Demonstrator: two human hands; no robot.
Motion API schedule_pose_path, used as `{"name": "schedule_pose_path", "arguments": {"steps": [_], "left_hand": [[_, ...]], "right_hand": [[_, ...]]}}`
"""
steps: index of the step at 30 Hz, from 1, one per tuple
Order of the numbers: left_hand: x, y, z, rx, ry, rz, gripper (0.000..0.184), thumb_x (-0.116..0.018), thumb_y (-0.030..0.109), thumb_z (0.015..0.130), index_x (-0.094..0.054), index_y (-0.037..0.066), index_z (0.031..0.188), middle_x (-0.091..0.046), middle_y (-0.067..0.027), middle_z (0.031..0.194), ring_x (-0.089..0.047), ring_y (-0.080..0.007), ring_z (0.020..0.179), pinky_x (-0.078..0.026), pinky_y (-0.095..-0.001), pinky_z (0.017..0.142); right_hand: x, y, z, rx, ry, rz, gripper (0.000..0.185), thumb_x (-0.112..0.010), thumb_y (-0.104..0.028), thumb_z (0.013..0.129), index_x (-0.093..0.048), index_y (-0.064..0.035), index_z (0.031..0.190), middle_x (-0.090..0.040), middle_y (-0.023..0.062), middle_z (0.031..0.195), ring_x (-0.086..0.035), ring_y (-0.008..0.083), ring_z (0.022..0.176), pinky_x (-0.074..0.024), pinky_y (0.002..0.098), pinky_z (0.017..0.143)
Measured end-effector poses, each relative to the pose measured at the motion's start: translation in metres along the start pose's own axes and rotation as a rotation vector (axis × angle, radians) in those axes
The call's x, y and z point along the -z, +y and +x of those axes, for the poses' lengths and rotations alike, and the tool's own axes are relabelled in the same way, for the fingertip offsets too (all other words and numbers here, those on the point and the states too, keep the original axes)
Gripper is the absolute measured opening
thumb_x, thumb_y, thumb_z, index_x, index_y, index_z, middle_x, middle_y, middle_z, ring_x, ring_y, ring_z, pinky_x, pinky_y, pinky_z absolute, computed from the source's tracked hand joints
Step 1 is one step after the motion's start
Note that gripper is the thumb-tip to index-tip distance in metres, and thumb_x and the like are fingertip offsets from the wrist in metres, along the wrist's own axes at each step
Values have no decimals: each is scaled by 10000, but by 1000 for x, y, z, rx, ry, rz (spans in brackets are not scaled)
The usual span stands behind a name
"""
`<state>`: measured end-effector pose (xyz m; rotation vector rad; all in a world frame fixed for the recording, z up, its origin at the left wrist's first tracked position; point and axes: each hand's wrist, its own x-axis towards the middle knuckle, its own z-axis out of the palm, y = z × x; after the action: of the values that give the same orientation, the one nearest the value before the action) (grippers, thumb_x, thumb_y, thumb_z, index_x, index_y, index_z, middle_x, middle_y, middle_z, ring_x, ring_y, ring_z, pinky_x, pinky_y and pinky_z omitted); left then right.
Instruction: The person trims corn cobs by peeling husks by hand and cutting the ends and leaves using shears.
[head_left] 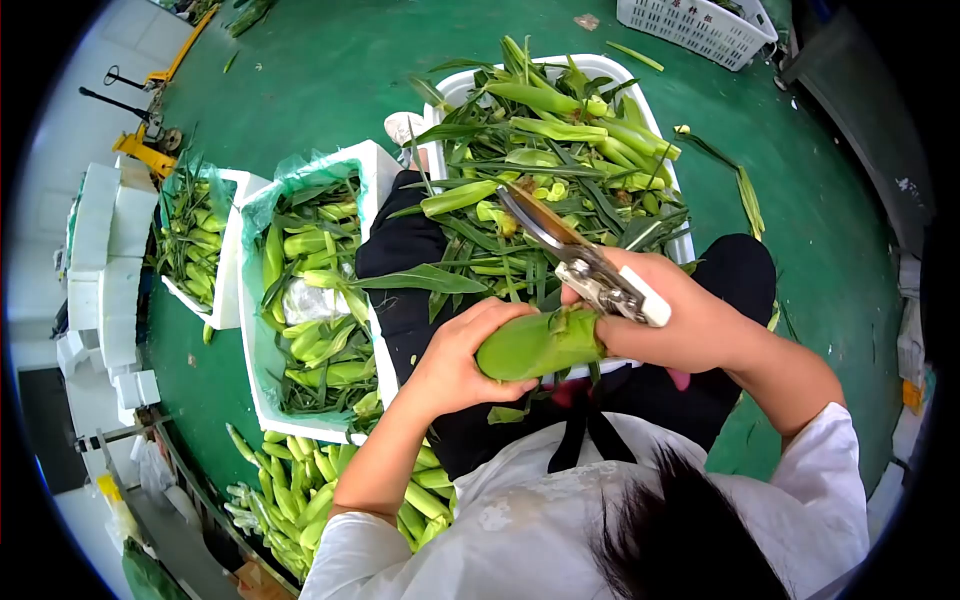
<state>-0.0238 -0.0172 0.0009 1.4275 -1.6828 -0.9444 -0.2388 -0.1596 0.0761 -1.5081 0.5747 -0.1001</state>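
Observation:
My left hand [462, 358] is wrapped round the body of a green ear of corn in its husk [538, 346], held level above my lap. In my right hand [685, 312] is a pair of pruning shears [598, 280] with a white handle, its blades pointing up and away to the left. The fingers of that hand also touch the right end of the ear; some are hidden behind it. Just beyond both hands stands a white tub [598, 66] heaped with cut husks, leaves and stalk ends.
To the left, a foam box [376, 195] lined with green film holds corn, beside a second foam box [232, 305]. More ears lie in a floor pile [300, 492]. A white crate [695, 38] stands far right, a yellow pallet jack [147, 152] far left. Loose leaves [748, 203] lie right.

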Motion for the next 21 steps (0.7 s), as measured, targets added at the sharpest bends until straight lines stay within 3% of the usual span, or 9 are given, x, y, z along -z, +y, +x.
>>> {"name": "schedule_pose_path", "arguments": {"steps": [1,5,7,10,12,15,17,19,21], "left_hand": [[-2,-2,0,12,-4,9,659,-858,168,608,-598,46,1201,-651,-114,1075,-642,-295,939,-519,-362,857],[-12,-36,-2,-134,-46,-203,743,-889,284,559,-601,20,1191,-649,-138,1075,-633,-314,1002,-500,-404,916],[-40,-50,-16,-78,-20,-500,824,-904,407,568,-581,4,1211,-616,-158,1182,-613,-307,1069,-469,-407,975],[-63,-37,-17,-64,-222,-1085,851,-865,494,633,-566,1,1259,-625,-148,1203,-595,-289,1107,-391,-430,1038],[-62,-30,-17,-86,-307,-1204,874,-839,553,677,-557,-2,1291,-631,-141,1217,-583,-277,1133,-339,-445,1081],[-48,-32,-23,-121,-320,-1183,938,-855,462,701,-452,-3,1408,-631,-122,1246,-567,-223,1183,-365,-408,1080],[-36,-33,-51,78,-127,-1067,975,-867,398,704,-386,0,1452,-621,-115,1259,-557,-209,1200,-390,-387,1069],[-21,-30,-104,274,236,-1109,960,-897,293,648,-389,-6,1406,-629,-187,1140,-677,-297,948,-559,-421,827],[-18,-60,-198,299,516,-1118,861,-800,513,721,-473,-4,1327,-636,-187,1091,-679,-285,862,-573,-436,764]], "right_hand": [[-1,4,1,-9,28,-65,280,-590,-73,834,-564,-63,1113,-569,-3,747,-540,78,583,-447,243,522],[-28,7,-5,-162,65,547,296,-540,-40,829,-542,-54,1125,-569,24,715,-533,90,526,-456,260,437],[-42,-2,-11,-166,91,871,372,-558,-77,844,-497,-34,1209,-609,82,852,-534,102,586,-455,255,429],[-54,-4,-16,-123,67,1084,384,-567,-97,833,-482,-30,1202,-611,105,894,-524,130,643,-488,301,538],[-57,1,-12,-61,-40,1150,392,-574,-101,810,-486,-23,1184,-600,103,851,-514,151,648,-500,359,642],[-67,-6,1,-61,-38,1083,405,-584,-122,809,-488,-16,1189,-588,98,809,-510,152,637,-500,355,626],[-74,0,22,16,-48,1160,378,-586,-100,821,-491,-3,1174,-587,74,768,-569,163,650,-522,336,637],[-78,-5,48,-67,-2,927,347,-569,-61,835,-490,5,1167,-592,69,770,-596,170,661,-534,336,631],[-85,21,80,-121,-190,658,329,-572,-7,836,-510,-5,1159,-646,113,829,-640,210,716,-545,349,672]]}}
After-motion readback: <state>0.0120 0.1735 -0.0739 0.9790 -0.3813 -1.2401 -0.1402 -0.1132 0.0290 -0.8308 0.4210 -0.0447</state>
